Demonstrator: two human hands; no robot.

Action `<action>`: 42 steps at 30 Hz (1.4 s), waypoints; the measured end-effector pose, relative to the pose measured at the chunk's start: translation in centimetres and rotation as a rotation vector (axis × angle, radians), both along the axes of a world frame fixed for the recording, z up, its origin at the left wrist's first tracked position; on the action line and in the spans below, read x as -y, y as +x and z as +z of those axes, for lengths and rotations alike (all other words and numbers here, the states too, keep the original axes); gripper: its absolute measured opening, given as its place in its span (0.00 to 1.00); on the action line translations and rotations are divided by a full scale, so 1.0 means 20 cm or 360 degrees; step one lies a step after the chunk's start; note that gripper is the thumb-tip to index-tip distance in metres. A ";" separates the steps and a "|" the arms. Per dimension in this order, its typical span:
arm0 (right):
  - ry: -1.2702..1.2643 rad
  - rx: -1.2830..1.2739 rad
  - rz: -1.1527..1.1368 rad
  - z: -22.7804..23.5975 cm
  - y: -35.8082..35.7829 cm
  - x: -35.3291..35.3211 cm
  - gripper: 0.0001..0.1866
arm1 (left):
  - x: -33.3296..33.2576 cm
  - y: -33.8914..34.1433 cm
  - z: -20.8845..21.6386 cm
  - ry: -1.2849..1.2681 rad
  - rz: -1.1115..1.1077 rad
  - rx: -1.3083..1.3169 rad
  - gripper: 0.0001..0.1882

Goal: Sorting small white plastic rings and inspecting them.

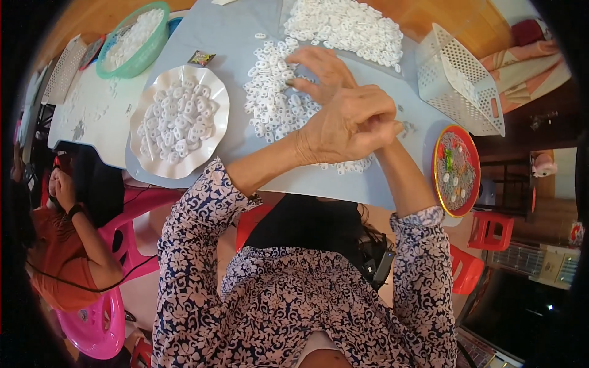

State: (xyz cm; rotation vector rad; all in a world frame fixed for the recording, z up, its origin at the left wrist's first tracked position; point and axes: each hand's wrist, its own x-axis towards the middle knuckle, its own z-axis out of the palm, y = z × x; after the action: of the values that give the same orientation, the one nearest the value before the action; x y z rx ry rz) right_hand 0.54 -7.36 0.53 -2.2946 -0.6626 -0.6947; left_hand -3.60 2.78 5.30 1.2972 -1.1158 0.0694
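Observation:
My left hand (356, 122) crosses in front of my right wrist, with its fingers curled closed; whatever they hold, if anything, is hidden. Beyond it, my right hand (325, 73) is open, thumb and fingers apart, at the right edge of a loose pile of small white oval pieces (264, 98) with dark spots. More of these pieces lie below my left hand. To the left, a white scalloped plate (218, 104) is heaped with similar white pieces. At the far side, a shallow clear tray (397, 72) holds another large heap.
At right stand a white perforated basket (429, 92) and a red round tray (437, 178) of small metal-looking parts. A green basket (161, 43) of white pieces sits far left. A small dark packet (201, 58) lies nearby. Another person's hand (61, 187) shows by a pink chair (126, 236).

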 end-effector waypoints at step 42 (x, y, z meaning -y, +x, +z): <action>-0.0324 -0.0264 0.0032 0.08 -0.06 0.30 0.07 | 0.05 -0.16 -0.14 0.0227 -0.0484 0.0148 0.09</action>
State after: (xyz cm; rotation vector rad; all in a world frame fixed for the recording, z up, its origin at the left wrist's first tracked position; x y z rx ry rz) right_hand -0.74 -13.44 2.12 -2.4950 -0.7041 -0.4377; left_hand -6.78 1.86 2.43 1.2449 -1.4076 -0.1804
